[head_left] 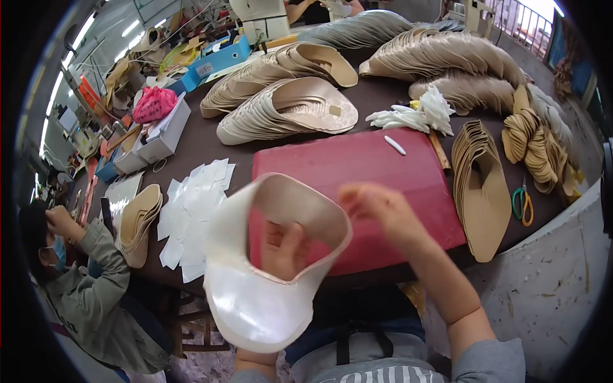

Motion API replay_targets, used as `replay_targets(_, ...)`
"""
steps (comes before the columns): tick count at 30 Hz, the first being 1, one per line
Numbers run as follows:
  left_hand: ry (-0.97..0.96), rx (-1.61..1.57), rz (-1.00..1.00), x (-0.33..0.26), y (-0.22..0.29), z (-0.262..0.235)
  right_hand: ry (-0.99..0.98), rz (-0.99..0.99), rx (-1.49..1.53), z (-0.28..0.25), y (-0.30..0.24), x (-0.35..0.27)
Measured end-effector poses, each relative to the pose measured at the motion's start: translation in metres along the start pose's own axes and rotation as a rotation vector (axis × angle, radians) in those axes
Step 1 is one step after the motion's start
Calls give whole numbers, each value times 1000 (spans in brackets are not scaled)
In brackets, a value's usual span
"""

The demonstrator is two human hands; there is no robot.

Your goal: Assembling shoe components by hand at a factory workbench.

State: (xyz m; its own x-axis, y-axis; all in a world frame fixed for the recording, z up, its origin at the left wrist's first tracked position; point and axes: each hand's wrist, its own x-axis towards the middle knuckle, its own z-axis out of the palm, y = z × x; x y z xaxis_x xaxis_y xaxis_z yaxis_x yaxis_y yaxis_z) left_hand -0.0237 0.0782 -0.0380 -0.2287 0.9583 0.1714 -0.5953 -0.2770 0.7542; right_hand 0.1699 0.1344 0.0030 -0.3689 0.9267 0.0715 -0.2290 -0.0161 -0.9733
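A pale, glossy shoe upper (258, 306) is held up over the front of the table, its rounded toe toward me and its looped opening toward the far side. My left hand (284, 252) shows through that opening and grips the upper from beneath; the toe part hides most of the wrist. Just right of the upper's rim is my right hand (380, 204), blurred by motion. Its fingertips come near the rim, but whether they touch it or pinch anything cannot be made out. Below both hands lies a red mat (389, 172).
White sheets (195, 210) lie left of the mat. Stacked uppers stand behind (274, 115) and right (479, 198). White strips (415, 115), a white pen-like stick (394, 145) and scissors (522, 205) lie around. A seated person (96, 300) is at left; white boxes (163, 134) stand beyond.
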Motion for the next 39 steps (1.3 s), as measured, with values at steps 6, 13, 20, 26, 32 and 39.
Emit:
replay_targets(6,294,1467,832,22,8,-51,394,-155,-1389,-115,-9,92)
replay_targets(13,-648,1645,940,-7,16,3,361,-268,-1569,-145,30,114)
replay_targets(20,-550,1530,793,26,50,10,349,-310,-544,-65,-45,28)
replay_targets(26,-357,1245,348,13,48,42,270,-540,-75,-3,-38,-61)
replay_targets(32,-432,869,-233,5,41,58,339,-337,-44,30,4,-60)
replay_targets(39,-480,662,-377,7,36,57,478,-527,-360,24,16,-51)
